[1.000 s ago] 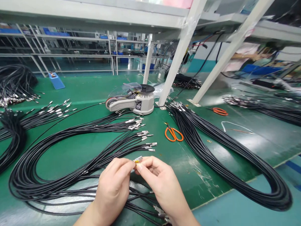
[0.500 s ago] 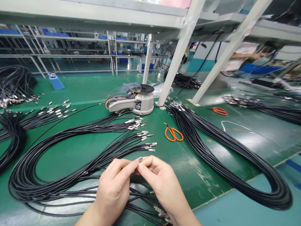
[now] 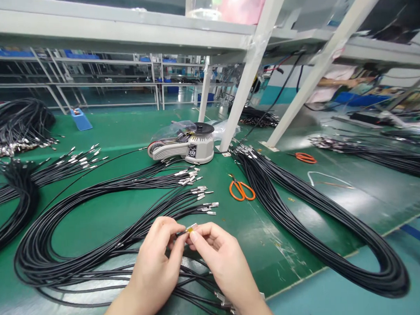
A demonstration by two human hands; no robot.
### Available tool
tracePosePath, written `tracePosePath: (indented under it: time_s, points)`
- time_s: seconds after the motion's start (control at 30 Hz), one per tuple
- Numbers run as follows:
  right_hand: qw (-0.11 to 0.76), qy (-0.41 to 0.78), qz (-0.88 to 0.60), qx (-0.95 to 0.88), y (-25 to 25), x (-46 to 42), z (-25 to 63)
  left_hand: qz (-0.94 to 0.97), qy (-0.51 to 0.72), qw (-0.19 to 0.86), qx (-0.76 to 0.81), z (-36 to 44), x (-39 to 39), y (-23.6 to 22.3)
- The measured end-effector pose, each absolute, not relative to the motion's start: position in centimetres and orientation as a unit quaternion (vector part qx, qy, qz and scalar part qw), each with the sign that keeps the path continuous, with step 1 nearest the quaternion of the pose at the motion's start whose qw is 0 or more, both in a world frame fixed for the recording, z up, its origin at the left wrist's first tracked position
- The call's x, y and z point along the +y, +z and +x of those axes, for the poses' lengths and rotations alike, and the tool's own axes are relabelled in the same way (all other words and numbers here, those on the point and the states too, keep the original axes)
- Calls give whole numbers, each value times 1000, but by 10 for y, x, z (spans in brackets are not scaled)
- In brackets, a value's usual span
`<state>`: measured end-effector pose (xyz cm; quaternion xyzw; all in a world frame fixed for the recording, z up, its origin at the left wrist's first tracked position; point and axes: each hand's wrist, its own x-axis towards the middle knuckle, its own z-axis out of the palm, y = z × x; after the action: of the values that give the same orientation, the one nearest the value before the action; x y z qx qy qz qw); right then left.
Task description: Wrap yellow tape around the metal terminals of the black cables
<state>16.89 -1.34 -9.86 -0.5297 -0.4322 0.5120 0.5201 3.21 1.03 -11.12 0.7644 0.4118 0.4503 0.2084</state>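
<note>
My left hand and my right hand meet near the front edge of the green bench, both pinching one small metal cable terminal with a bit of yellow on it. The terminal ends a thin black cable that runs down between my hands. Under and behind my hands lies a looped bundle of black cables whose silver terminals fan out just beyond my fingers.
A grey tape dispenser stands mid-bench by a white shelf leg. Orange scissors lie right of the terminals; another pair of orange scissors lies farther right. Long cable loops fill the right side, more cable bundles the left.
My hands have stayed together on the terminal, with the fingers turning it slightly; the yellow bit shows again. The view has tipped a little.
</note>
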Motion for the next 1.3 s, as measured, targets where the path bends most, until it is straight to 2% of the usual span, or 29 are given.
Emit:
tracePosePath:
  time_s: [0.13,0.37,0.73,0.93,1.3]
  points:
    - [515,513,-536,-429,-98,-15,170,763,447,234,405,29,12,-110]
    - [552,583,-486,-345,-103,-25,171,731,457,224,454,31,8,-111]
    - [531,495,-556,-405,-96,-14,157,718,444,229,484,31,5,-109]
    - [547,446,-565,-427,-100,-16,158,695,422,290,505,31,5,-107]
    - [538,436,-569,-444,-99,-14,158,622,397,426,524,32,7,-97]
